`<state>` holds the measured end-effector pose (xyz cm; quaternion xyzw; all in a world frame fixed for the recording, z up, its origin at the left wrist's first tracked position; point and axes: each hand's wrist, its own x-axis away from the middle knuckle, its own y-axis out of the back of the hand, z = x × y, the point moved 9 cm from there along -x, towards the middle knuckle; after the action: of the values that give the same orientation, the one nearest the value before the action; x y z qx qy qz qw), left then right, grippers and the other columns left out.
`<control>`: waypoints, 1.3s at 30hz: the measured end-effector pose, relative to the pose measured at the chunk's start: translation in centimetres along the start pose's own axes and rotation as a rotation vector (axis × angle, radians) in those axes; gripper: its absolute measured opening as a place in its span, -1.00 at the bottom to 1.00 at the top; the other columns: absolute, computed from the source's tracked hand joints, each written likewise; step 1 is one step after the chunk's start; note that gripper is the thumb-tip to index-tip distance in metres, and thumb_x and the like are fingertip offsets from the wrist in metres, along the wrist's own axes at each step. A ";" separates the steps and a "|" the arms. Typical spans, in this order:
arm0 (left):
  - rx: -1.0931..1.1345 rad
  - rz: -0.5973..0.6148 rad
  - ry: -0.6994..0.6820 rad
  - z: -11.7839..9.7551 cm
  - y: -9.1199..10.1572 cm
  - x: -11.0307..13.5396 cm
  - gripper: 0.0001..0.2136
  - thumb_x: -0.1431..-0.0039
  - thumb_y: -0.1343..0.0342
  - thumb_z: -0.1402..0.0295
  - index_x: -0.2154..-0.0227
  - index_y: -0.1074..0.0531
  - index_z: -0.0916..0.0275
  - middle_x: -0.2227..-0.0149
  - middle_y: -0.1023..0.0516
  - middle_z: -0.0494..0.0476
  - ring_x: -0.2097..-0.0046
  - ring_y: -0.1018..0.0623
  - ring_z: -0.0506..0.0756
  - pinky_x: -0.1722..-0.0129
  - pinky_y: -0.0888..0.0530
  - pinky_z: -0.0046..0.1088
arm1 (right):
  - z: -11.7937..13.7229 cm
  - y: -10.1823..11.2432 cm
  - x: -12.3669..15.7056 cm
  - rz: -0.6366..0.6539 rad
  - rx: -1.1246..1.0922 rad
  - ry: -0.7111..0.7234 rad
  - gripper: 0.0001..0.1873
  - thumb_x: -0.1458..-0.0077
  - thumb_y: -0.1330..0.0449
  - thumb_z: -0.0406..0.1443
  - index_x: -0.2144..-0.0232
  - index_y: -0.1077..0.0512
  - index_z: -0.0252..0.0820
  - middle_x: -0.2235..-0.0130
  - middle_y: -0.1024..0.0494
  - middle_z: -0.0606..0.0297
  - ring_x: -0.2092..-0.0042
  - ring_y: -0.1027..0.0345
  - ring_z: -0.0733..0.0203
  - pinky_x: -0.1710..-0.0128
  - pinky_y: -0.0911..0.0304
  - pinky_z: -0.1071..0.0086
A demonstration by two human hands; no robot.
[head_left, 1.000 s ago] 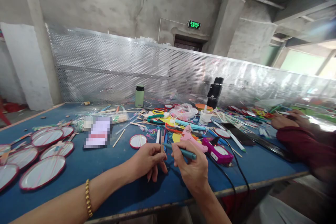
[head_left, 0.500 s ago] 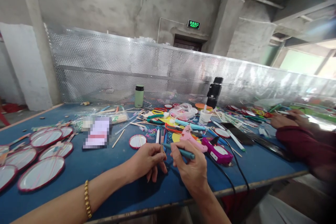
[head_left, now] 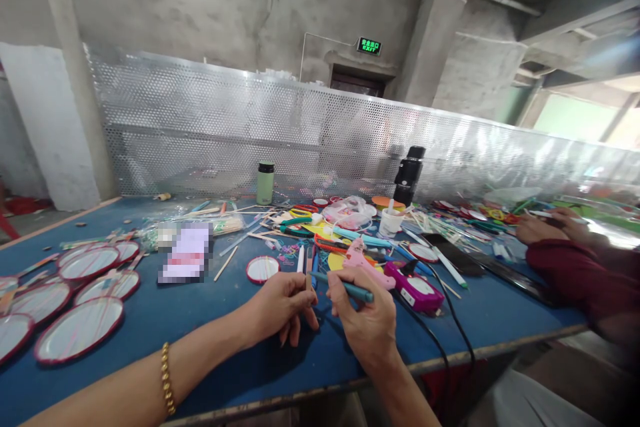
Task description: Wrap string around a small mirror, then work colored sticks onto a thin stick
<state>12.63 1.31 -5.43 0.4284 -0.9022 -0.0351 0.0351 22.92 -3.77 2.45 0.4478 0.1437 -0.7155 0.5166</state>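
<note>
My right hand is closed round a teal pen that lies across its fingers, tip pointing left. My left hand rests on the blue table just to the left of it, fingers curled on a thin wooden stick; the two hands almost touch. A gold bracelet is on my left wrist. A pink glue gun lies just beyond my right hand.
Several red-rimmed round discs lie at the left, one small disc near centre. A green bottle, a black bottle, a white cup, scissors and sticks crowd the far table. Another person's red sleeve and hands are at right.
</note>
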 end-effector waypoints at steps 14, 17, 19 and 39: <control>-0.004 -0.007 0.000 -0.2 -0.1 0.1 -0.73 -0.07 -0.03 0.12 0.42 -0.22 0.24 0.49 -0.56 0.08 0.75 -0.37 -0.09 0.84 -0.18 -0.68 | -0.3 -0.2 0.2 0.010 -0.007 0.004 -0.88 -0.14 -0.15 -0.31 0.43 -0.44 -0.18 0.52 -0.44 0.36 0.52 -0.33 0.33 0.55 -0.28 0.50; -0.012 -0.007 -0.002 -0.2 -0.1 0.1 -0.72 -0.06 -0.04 0.11 0.42 -0.22 0.24 0.49 -0.56 0.08 0.75 -0.37 -0.09 0.84 -0.18 -0.68 | 0.0 0.1 0.2 -0.014 0.001 0.015 -0.86 -0.14 -0.16 -0.32 0.46 -0.43 -0.19 0.53 -0.43 0.36 0.52 -0.32 0.33 0.55 -0.28 0.50; -0.014 -0.004 -0.003 -0.3 -0.1 0.1 -0.72 -0.06 -0.04 0.10 0.42 -0.22 0.24 0.49 -0.56 0.08 0.74 -0.37 -0.09 0.83 -0.19 -0.68 | 0.1 0.2 0.2 -0.024 -0.007 0.016 -0.85 -0.13 -0.16 -0.32 0.48 -0.42 -0.18 0.52 -0.43 0.36 0.52 -0.32 0.33 0.55 -0.28 0.50; 0.017 0.000 -0.002 0.0 0.0 0.0 -0.71 -0.04 -0.06 0.10 0.41 -0.23 0.24 0.50 -0.56 0.06 0.75 -0.38 -0.08 0.85 -0.19 -0.68 | -0.1 0.2 0.2 -0.027 0.004 0.006 -0.84 -0.14 -0.15 -0.31 0.49 -0.41 -0.17 0.54 -0.42 0.37 0.54 -0.31 0.34 0.56 -0.27 0.50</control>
<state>12.67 1.34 -5.46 0.4286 -0.9025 -0.0281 0.0306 23.12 -3.93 2.31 0.4491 0.1499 -0.7214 0.5054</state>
